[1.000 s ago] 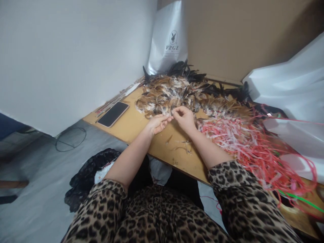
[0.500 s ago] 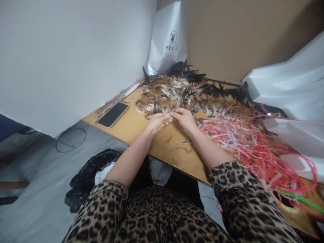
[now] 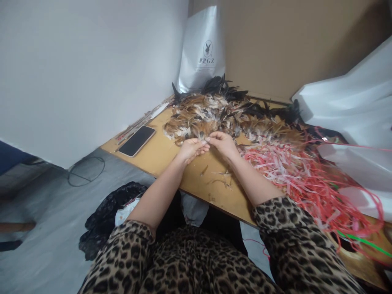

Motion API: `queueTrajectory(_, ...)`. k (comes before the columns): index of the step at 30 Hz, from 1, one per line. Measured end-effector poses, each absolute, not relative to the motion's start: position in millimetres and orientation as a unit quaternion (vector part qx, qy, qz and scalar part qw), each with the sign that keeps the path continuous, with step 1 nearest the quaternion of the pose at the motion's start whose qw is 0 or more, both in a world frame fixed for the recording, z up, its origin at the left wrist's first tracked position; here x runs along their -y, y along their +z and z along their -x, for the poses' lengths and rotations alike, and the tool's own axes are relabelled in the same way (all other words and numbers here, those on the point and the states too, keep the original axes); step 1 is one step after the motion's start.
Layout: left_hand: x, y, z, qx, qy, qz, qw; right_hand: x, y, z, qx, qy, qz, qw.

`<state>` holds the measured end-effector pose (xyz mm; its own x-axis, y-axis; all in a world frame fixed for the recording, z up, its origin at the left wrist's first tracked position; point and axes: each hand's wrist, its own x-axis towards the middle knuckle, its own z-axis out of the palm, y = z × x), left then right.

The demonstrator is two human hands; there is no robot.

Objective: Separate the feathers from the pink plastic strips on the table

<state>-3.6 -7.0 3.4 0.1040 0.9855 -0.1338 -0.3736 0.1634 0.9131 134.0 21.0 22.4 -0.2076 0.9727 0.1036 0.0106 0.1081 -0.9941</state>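
Note:
My left hand (image 3: 192, 151) and my right hand (image 3: 223, 143) meet over the wooden table, fingertips nearly touching. Both are closed in a pinch on a small brownish-white feather (image 3: 201, 136), whose tip points toward the pile behind; its lower end is hidden by my fingers. Right behind them spreads a heap of brown, white and black feathers (image 3: 199, 116). To the right of my right forearm lies a tangle of pink and red ribbon strips (image 3: 294, 175), joined to more feathers (image 3: 269, 126) at its far side.
A phone (image 3: 137, 141) lies at the table's left edge beside thin sticks (image 3: 143, 119). Loose feather scraps (image 3: 223, 179) lie near the front edge. A silver bag (image 3: 202, 53) stands at the back; white sheeting (image 3: 352, 98) is on the right. A black plastic bag (image 3: 107, 216) sits on the floor.
My hands stay almost in the same place, with slight finger movement at the pinch. The whole view has shifted a little; the feather heap and ribbons lie as before.

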Motion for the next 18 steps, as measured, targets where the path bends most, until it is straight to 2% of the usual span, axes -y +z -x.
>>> queueTrajectory(4, 7, 3, 2, -0.429, 0.519, -0.426, 0.605, -24, 25, -140, 0.616, 0.505, 0.431, 0.423)
queueTrajectory(7, 6, 1, 2, -0.434, 0.509, -0.452, 0.591, -25, 27, -143, 0.611, 0.509, 0.430, 0.428)
queueTrajectory(14, 10, 4, 1, -0.403, 0.466, -0.479, 0.625, -23, 22, -148, 0.575, 0.586, 0.384, 0.422)
queueTrajectory(18, 10, 3, 1, -0.409, 0.441, -0.506, 0.619, -20, 28, -154, 0.636, 0.527, 0.396, 0.400)
